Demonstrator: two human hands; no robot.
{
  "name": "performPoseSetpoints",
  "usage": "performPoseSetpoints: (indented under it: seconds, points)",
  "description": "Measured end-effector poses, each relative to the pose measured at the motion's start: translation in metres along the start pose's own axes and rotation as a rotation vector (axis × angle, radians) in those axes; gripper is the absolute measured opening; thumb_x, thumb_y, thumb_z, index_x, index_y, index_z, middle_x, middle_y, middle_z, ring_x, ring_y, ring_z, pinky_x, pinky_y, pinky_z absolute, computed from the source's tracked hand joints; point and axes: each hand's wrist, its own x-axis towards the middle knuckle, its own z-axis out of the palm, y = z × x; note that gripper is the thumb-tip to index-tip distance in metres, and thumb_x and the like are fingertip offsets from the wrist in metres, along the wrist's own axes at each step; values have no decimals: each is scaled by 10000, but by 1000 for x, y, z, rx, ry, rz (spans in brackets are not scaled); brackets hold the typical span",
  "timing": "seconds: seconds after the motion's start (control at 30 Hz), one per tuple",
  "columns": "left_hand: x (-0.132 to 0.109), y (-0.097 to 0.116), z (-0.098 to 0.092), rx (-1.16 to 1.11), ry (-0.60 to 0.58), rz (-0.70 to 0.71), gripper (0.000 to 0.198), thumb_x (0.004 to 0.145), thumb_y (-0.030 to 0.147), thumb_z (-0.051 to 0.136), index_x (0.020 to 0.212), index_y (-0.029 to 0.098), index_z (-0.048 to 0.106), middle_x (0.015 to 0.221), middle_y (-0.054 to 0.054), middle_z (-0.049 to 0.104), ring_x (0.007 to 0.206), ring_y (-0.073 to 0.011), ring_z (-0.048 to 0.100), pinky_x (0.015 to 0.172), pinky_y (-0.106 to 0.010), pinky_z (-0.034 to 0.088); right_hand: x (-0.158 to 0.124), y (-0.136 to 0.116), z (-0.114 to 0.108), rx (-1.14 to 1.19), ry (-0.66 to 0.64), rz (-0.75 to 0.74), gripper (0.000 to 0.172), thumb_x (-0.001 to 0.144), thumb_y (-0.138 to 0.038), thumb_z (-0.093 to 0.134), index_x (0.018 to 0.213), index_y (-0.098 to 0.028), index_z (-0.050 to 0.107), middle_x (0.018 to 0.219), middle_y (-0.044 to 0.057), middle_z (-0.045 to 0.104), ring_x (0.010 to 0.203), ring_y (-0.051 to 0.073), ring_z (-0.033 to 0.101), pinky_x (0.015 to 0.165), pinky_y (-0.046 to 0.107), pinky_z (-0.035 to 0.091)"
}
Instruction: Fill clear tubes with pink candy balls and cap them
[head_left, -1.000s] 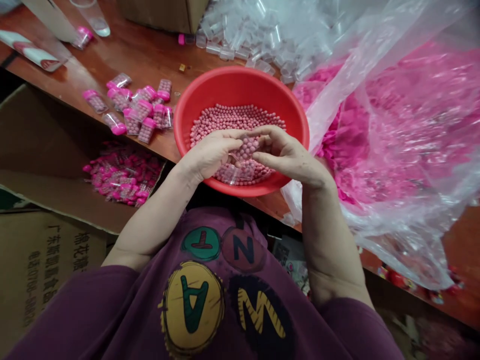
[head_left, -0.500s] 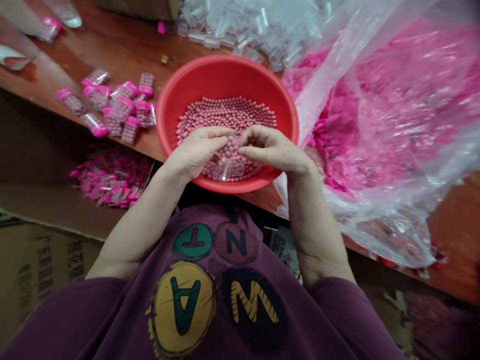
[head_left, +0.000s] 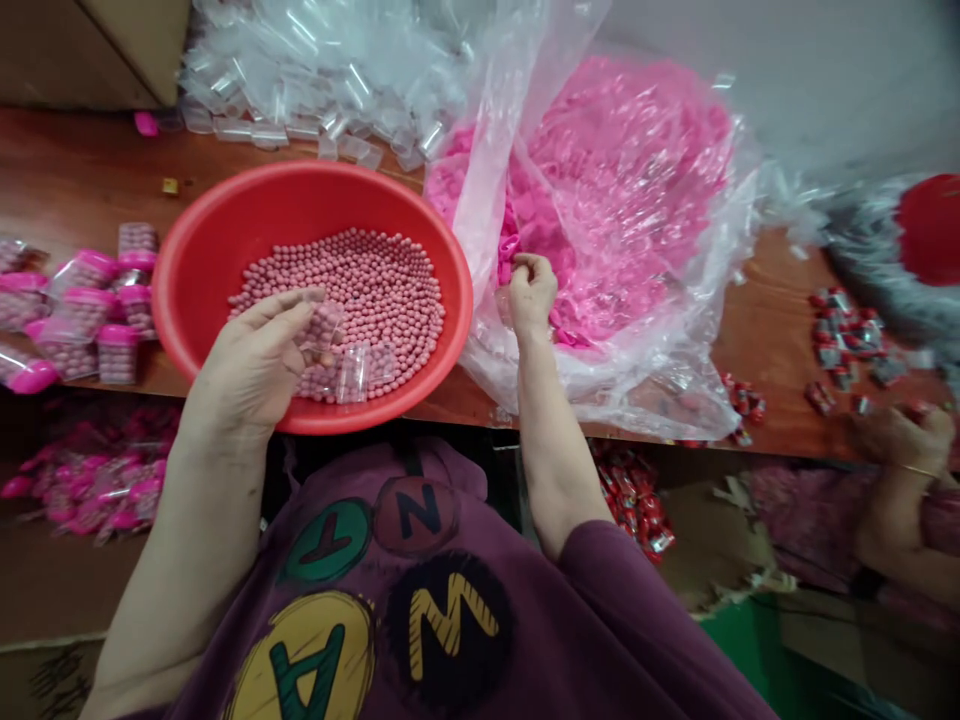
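A red bowl (head_left: 202, 260) of small pink balls (head_left: 375, 285) sits at the table's near edge. My left hand (head_left: 259, 360) is over the bowl's near side, fingers closed round a small clear container (head_left: 324, 330) filled with pink balls. One or two empty clear containers (head_left: 360, 370) lie on the balls beside it. My right hand (head_left: 531, 290) is off to the right, inside the mouth of a clear plastic bag (head_left: 675, 330) of pink caps (head_left: 622, 170), fingers pinched together on something I cannot make out.
Filled pink-capped containers (head_left: 97, 310) lie left of the bowl, more in a box (head_left: 90, 480) below the table. Empty clear containers (head_left: 300, 90) are heaped behind. Another person's hand (head_left: 900, 440) works at the right near small red items (head_left: 840, 340).
My right hand left the container over the bowl and went right into the bag of caps. My left hand kept the filled container. The view swung to the right.
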Motion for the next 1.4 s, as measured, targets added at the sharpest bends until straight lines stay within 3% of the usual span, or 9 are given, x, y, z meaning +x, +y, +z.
performPoseSetpoints:
  seconds: [0.17, 0.33, 0.5, 0.63, 0.77, 0.93, 1.1, 1.27, 1.4]
  points:
    - [2, 1, -2, 47, -3, 11, 136, 750, 322, 948, 842, 385, 870, 856, 79, 822, 841, -175, 680, 595, -316, 562, 31, 35, 21, -131, -56, 39, 338, 997, -230, 522, 1227, -128, 748, 1320, 240, 758, 1289, 313, 705, 1192, 500, 548]
    - [7, -3, -6, 50, -16, 25, 170, 735, 343, 968, 855, 396, 860, 895, 93, 830, 858, -185, 689, 614, -344, 552, 14, 40, 13, -72, -64, 28, 215, 924, -298, 632, 1081, -187, 727, 1186, 178, 787, 1143, 299, 725, 1132, 488, 581]
    - [5, -4, -6, 6, -44, 38, 184, 759, 300, 963, 896, 382, 870, 915, 84, 814, 820, -135, 688, 604, -274, 576, -13, 44, -14, 32, -1, 67, 244, 937, -303, 618, 1156, -195, 639, 1178, 134, 788, 1047, 227, 739, 1012, 388, 606]
    - [1, -6, 0, -28, -86, 53, 156, 817, 246, 912, 946, 325, 872, 944, 16, 810, 813, -141, 702, 591, -245, 585, -39, 15, -37, 344, 80, -36, 270, 935, -403, 704, 1139, -264, 594, 1127, 61, 736, 1036, 213, 732, 988, 386, 609]
    - [-4, -13, 14, -75, -179, 65, 162, 855, 207, 865, 1011, 240, 835, 963, -50, 795, 762, -145, 701, 591, -251, 586, -74, -40, -43, 577, -64, -255, 297, 982, -488, 737, 1198, -322, 618, 1074, 22, 702, 935, 202, 711, 885, 379, 632]
    - [-5, -21, 22, -170, -256, -72, 248, 841, 165, 881, 1070, 180, 787, 987, -46, 770, 814, -144, 739, 624, -225, 593, -104, -87, -19, 570, -131, -568, 255, 1094, -445, 659, 1325, -335, 669, 1126, 39, 704, 998, 214, 718, 970, 426, 660]
    - [-3, -21, 18, -270, -288, -32, 199, 882, 173, 893, 1059, 169, 803, 937, -19, 739, 755, -103, 687, 627, -191, 557, -107, -96, 8, 435, -13, -1003, 344, 1146, -266, 535, 1437, -327, 707, 1209, 79, 716, 1119, 222, 733, 967, 441, 687]
    - [0, -25, 18, -290, -287, -31, 117, 957, 99, 808, 1045, 176, 816, 934, -15, 735, 776, -91, 682, 671, -180, 551, -108, -98, 5, 396, 8, -1025, 247, 1143, -259, 585, 1332, -305, 738, 1173, 62, 778, 1097, 224, 775, 952, 448, 707]
    - [2, -28, 17, -290, -311, -24, 153, 976, 75, 762, 1070, 188, 803, 974, -22, 761, 784, -103, 691, 662, -195, 549, -108, -105, -1, 509, -112, -911, 289, 1132, -277, 635, 1410, -304, 710, 1201, 68, 801, 1077, 222, 781, 931, 428, 709]
